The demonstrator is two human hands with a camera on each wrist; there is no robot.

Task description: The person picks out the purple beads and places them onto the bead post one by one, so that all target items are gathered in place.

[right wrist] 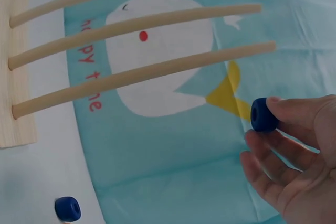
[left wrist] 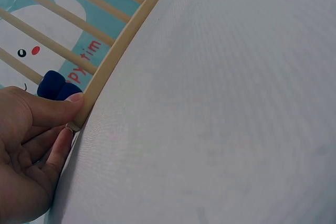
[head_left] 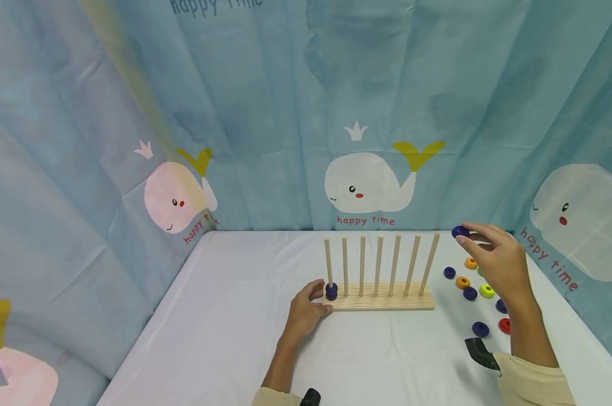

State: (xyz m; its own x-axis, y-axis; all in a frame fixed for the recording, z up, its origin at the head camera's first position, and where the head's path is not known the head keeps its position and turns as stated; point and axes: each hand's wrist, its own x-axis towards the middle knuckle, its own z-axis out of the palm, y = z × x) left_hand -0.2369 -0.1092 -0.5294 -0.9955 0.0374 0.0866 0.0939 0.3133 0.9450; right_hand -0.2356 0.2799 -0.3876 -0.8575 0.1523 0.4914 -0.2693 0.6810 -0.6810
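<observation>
A wooden peg rack [head_left: 387,304] with several upright pegs stands on the white table. Two dark blue beads [head_left: 331,291] are stacked on its leftmost peg, low against the base. My left hand [head_left: 306,310] grips the left end of the base; in the left wrist view its thumb and a finger [left wrist: 64,142] meet the base corner beside the beads. Up in the air, right of the rightmost peg, my right hand [head_left: 498,259] pinches another dark blue bead [right wrist: 264,115] between thumb and fingers. That bead is near peg-top height and apart from the pegs.
Loose beads lie on the table right of the rack: blue ones [head_left: 480,329], orange ones [head_left: 463,283], a yellow one [head_left: 486,291], a red one [head_left: 505,325] and a green one partly hidden by my right hand. A blue whale-print curtain [head_left: 265,186] surrounds the table.
</observation>
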